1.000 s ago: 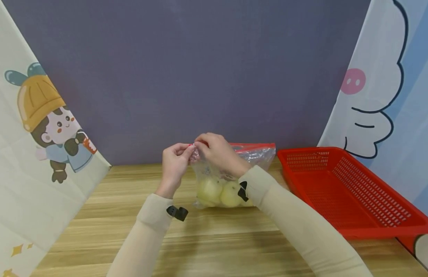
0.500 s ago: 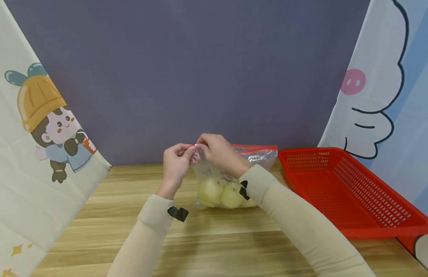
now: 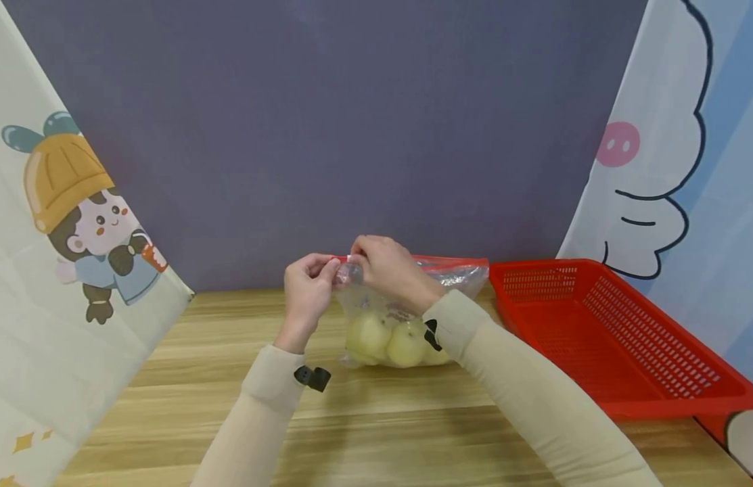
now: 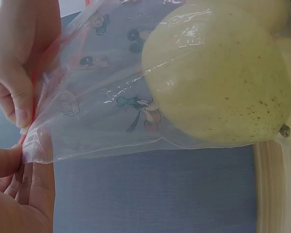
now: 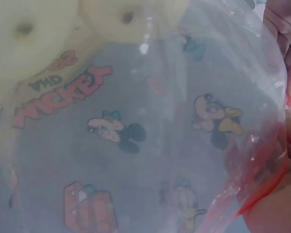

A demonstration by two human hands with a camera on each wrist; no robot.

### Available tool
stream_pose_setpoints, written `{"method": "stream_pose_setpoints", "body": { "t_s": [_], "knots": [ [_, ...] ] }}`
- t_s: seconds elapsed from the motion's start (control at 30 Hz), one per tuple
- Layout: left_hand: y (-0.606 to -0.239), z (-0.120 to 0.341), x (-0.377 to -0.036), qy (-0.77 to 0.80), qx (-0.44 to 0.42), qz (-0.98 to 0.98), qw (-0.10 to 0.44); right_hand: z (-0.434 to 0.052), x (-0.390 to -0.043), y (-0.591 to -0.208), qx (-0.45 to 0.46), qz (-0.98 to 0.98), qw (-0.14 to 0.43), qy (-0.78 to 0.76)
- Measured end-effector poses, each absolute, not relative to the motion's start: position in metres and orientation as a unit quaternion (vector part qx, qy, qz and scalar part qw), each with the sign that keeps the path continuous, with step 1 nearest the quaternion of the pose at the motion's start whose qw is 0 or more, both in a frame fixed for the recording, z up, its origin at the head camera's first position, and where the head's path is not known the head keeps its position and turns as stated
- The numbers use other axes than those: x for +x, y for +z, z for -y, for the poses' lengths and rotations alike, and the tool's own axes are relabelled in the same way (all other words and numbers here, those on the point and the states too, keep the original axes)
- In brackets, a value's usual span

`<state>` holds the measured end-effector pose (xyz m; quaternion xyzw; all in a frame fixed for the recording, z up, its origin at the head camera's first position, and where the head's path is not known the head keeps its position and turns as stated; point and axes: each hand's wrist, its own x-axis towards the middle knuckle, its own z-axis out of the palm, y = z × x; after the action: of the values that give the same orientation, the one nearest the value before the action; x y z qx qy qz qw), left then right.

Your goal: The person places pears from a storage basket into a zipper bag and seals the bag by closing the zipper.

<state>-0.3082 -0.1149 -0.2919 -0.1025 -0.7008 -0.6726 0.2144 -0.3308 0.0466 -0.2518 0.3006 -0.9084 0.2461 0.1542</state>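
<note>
Nearest me, on the wooden table (image 3: pixel 376 433): my left hand (image 3: pixel 306 291) and right hand (image 3: pixel 385 267), fingers pinched on the zip bag (image 3: pixel 406 304) at its red seal corner, steadying it upright; pale fruit (image 3: pixel 385 338) inside. Beyond, right: red basket (image 3: pixel 626 338).

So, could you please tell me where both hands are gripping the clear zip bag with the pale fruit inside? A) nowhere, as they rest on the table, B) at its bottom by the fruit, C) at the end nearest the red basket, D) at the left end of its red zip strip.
D: the left hand and right hand pinch the zip bag at the left end of its red zip strip.
</note>
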Motion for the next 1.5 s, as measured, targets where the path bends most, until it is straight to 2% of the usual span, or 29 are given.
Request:
{"method": "stream_pose_setpoints", "body": {
  "t_s": [0.4,0.8,1.5],
  "knots": [
    [-0.2943,0.1143,-0.3076,-0.676,-0.104,0.693,0.229,-0.0533,-0.3317,-0.2526,0.295,0.915,0.164,0.222],
    [-0.2975,0.1115,-0.3084,-0.657,-0.095,0.697,0.271,-0.0457,-0.3277,-0.2448,0.312,0.913,0.128,0.228],
    [-0.2967,0.1170,-0.3031,-0.657,-0.094,0.702,0.257,-0.0541,-0.3285,-0.2521,0.302,0.914,0.156,0.222]
  ]
}}
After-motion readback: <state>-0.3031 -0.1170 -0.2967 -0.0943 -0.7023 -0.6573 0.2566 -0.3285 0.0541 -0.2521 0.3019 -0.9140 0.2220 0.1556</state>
